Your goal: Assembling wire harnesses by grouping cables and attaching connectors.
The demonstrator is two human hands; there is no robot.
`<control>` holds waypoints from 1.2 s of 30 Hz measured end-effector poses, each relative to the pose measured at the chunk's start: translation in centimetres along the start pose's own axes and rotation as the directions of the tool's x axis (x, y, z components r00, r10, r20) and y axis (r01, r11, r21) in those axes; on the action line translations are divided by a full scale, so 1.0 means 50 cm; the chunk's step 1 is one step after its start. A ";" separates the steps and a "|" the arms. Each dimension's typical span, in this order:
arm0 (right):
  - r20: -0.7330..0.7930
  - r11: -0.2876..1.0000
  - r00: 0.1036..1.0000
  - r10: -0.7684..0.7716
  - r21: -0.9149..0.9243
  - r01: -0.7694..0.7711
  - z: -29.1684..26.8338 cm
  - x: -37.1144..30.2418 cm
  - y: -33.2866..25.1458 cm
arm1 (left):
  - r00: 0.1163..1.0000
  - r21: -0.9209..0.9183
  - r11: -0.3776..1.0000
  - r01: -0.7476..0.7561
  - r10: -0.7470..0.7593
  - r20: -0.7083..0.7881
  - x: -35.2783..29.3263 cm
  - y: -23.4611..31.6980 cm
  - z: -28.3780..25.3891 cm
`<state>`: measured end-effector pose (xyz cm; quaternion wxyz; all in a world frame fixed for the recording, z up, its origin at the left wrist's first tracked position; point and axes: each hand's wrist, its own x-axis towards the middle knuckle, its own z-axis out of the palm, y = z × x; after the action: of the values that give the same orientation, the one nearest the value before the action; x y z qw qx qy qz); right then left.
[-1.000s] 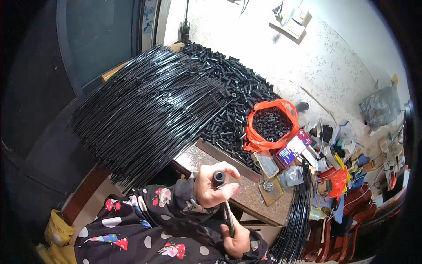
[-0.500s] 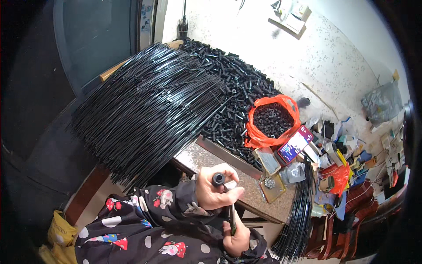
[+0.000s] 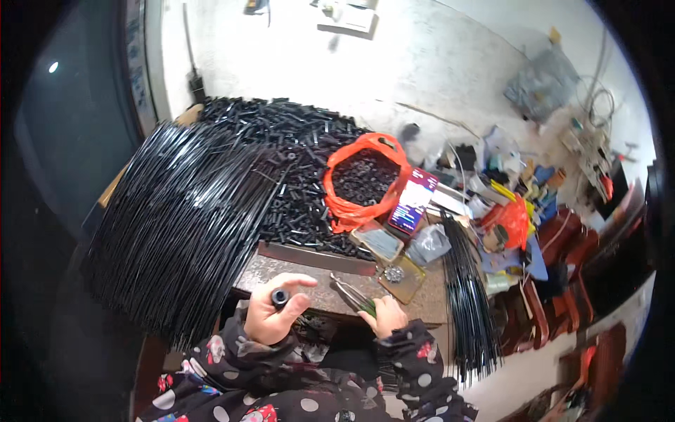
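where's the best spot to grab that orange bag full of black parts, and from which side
Probably by the two loop handles of the orange bag, gathered from above. It stands open-mouthed and filled with small black pieces, so a side grip on its thin wall could tip or spill it. The near side looks more open; the pile of black tubes crowds its far and left sides.

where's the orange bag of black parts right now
In the head view the orange bag sits centre, behind the person's hands, against the heap of short black tubes.
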<state>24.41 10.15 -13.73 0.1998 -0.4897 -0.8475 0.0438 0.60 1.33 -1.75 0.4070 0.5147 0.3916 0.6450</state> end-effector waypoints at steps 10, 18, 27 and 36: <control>-0.051 0.973 0.990 -0.132 -0.198 0.120 0.008 0.002 0.022 | 0.946 -0.283 0.906 -0.315 0.324 -0.019 0.049 0.051 -0.077; 0.057 0.726 0.997 0.048 0.684 -0.074 -0.142 -0.061 -0.077 | 0.928 -0.482 0.801 -0.356 0.363 -0.082 0.095 0.115 -0.025; -0.494 0.769 0.716 0.494 -0.138 -0.625 -0.284 -0.063 0.309 | 0.876 0.400 0.912 0.090 -0.264 0.404 0.030 0.002 -0.075; -0.187 0.776 0.882 0.432 -0.422 -0.470 -0.061 -0.143 0.597 | 0.996 0.947 0.312 0.075 -0.072 -0.055 0.057 -0.037 -0.240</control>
<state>52.98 19.16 -21.11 0.0967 -0.7126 -0.6829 -0.1287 -11.37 3.58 -4.43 0.0574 0.6362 0.7184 0.2755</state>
